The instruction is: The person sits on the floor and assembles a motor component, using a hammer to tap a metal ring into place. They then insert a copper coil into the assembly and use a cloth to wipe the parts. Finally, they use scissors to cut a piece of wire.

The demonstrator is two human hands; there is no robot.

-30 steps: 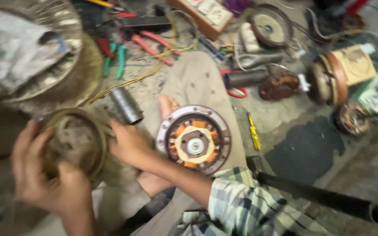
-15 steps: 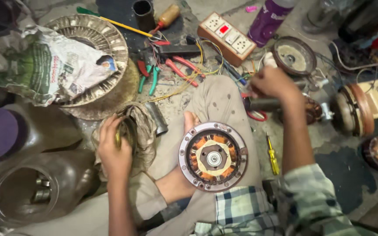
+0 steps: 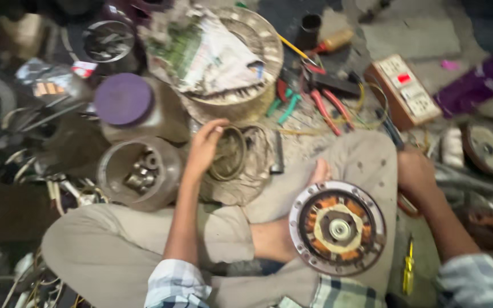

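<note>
Left hand [image 3: 205, 149] reaching out, fingers loosely spread over thin dull-metal ring [image 3: 227, 153] lying on crumpled grey cloth [image 3: 241, 182] on floor, touching its rim, not clamped. Right hand [image 3: 416, 171] resting near right knee (grip too blurred to tell). Round silver motor plate with orange copper windings [image 3: 338, 228] sitting tilted on lap, unsupported. Risk: sliding off thigh while both hands are away. Open clear plastic jar of small metal parts [image 3: 138, 173] standing just beside left forearm, likely tipping if nudged.
</note>
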